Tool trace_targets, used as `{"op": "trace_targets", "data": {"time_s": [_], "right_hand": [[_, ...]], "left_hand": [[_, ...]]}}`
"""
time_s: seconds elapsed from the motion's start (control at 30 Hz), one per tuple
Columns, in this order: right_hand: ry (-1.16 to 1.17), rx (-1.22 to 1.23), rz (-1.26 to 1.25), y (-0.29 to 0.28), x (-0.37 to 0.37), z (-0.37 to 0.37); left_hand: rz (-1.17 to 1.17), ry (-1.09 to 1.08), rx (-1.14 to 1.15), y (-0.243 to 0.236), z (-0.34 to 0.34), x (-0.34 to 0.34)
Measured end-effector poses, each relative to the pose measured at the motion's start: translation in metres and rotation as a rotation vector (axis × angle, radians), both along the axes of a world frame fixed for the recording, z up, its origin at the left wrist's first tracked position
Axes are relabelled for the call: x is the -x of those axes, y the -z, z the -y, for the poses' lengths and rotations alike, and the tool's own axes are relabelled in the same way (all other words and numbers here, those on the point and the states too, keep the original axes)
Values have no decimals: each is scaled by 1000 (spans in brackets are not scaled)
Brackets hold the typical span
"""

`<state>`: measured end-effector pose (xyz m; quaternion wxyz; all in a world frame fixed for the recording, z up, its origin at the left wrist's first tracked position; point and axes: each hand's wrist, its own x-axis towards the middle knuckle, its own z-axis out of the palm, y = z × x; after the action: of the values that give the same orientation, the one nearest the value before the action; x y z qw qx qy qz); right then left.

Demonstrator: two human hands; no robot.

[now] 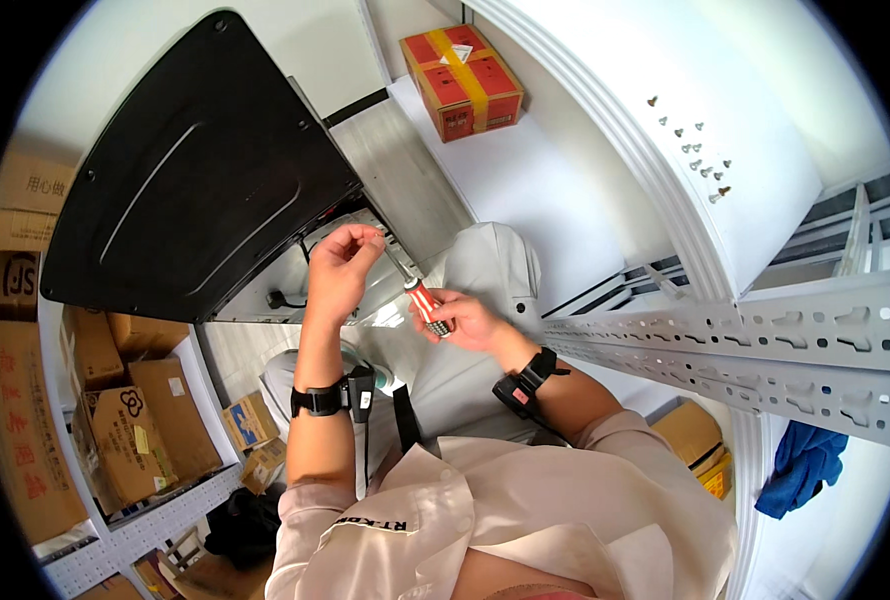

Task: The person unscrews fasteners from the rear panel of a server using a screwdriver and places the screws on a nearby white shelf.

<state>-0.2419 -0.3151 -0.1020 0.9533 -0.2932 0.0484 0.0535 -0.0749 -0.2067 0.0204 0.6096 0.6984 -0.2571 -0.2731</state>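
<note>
My right hand (462, 318) is wrapped round the red and white handle of a screwdriver (426, 303). Its metal shaft slants up and to the left, toward my left hand (338, 268). The thumb and fingertips of that hand are pinched together close to the shaft's far end; whatever they hold is too small to make out. Beside my left hand stands a large black panel (210, 165) with rounded corners and curved ridges, tilted up. Below its lower edge shows a grey metal frame (295, 275) with a black cable plug (283, 300), partly hidden by my left arm.
Several loose screws (696, 162) lie on a white shelf at the right. A red taped carton (462, 82) sits on a lower white surface ahead. Cardboard boxes (130, 430) fill shelving at the left. A perforated metal shelf beam (735, 340) runs close by my right arm, near a blue cloth (803, 468).
</note>
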Motion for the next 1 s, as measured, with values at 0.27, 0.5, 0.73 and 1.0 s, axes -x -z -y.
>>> {"op": "trace_targets", "data": {"time_s": [0.27, 0.5, 0.73, 1.0], "right_hand": [[20, -17, 66, 7, 13, 13], [56, -23, 73, 9, 28, 25], [116, -72, 38, 5, 43, 38], [220, -119, 17, 18, 54, 45]], "left_hand": [[34, 75, 37, -18, 14, 12], [89, 98, 148, -61, 35, 34], [331, 209, 322, -126, 97, 92], [457, 211, 349, -159, 164, 137]]}}
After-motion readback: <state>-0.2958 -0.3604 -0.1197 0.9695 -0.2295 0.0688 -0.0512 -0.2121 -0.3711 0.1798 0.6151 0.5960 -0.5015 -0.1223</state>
